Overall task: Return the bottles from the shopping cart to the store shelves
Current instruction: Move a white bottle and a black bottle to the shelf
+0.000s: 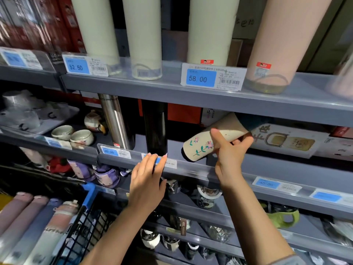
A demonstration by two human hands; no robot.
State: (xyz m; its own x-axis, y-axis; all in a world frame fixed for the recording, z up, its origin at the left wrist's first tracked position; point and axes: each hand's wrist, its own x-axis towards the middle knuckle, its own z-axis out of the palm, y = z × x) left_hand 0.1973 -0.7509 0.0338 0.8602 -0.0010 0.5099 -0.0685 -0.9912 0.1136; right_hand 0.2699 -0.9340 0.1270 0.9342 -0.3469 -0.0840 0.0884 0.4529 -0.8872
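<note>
At shelf edge: tilted floral bottle, rt hand.

- Flower-painted bottle, centre right: matt, speckled cream surface.
- Steel flask, centre: brushed metal, shiny.
- Black flask beside it: glossy.
- Shelf edge, upper middle: smooth grey painted metal.
- Teacups, left: glazed ceramic.

You see a cream bottle painted with pink flowers on green stems, beside a black flask, a silver flask, grey shelves and blue price tags.
</note>
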